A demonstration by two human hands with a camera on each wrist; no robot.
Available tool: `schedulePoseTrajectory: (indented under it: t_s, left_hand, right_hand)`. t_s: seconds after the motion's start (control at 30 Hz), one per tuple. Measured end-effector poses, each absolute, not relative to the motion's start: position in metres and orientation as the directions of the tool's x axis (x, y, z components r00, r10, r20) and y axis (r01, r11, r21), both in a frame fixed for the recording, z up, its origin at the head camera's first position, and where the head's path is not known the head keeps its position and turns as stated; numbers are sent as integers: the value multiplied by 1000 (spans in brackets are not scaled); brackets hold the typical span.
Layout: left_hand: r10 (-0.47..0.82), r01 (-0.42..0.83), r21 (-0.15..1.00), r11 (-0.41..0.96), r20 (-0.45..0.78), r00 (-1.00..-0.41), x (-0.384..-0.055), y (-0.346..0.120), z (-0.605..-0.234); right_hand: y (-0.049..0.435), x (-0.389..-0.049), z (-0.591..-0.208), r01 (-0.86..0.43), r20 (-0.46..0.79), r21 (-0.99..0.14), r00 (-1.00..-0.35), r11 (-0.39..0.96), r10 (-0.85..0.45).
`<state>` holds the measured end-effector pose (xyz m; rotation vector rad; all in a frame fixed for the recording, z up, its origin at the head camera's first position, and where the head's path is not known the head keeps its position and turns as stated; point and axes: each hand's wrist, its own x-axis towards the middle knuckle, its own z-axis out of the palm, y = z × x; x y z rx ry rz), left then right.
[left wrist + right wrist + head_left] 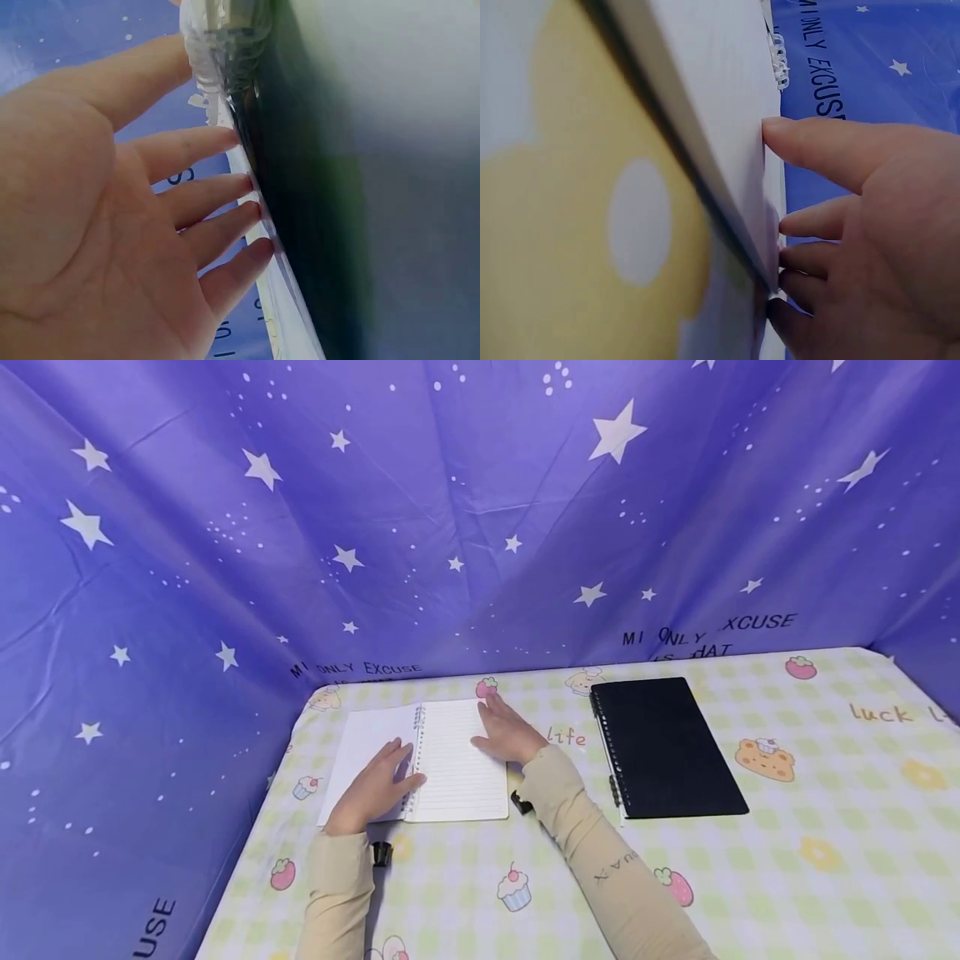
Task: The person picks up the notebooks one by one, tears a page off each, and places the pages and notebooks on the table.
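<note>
A spiral-bound notebook lies spread on the table, its right page ruled and its left page plain white. My left hand rests on the left page, thumb reaching across the spiral binding; in the left wrist view its loosely straight fingers touch the page. At the right page's upper outer edge is my right hand, with fingers extended. The right wrist view has its fingertips at the page surface, beside the thick stack of pages. Neither hand grips anything.
A black-covered notebook, closed, lies to the right, its binding on the left side. The checked tablecloth has printed cakes and strawberries. Behind the table hangs a purple star-patterned curtain.
</note>
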<state>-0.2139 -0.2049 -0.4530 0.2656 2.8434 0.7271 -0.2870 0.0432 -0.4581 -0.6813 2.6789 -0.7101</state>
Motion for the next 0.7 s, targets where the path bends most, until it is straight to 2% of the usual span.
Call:
schedulePoseTrajectory:
  t_s: [0.4,0.7]
  left_hand:
    - [202,122,440,890,-138,-970,-215,-198,-452]
    - [194,114,428,897,-147,-970,-213,-198,-453]
  right_hand:
    - [39,-279,-452,-411,-165,-421,-842,809,-514]
    - [35,-275,-450,-395,-169,-433,-847,810,-504]
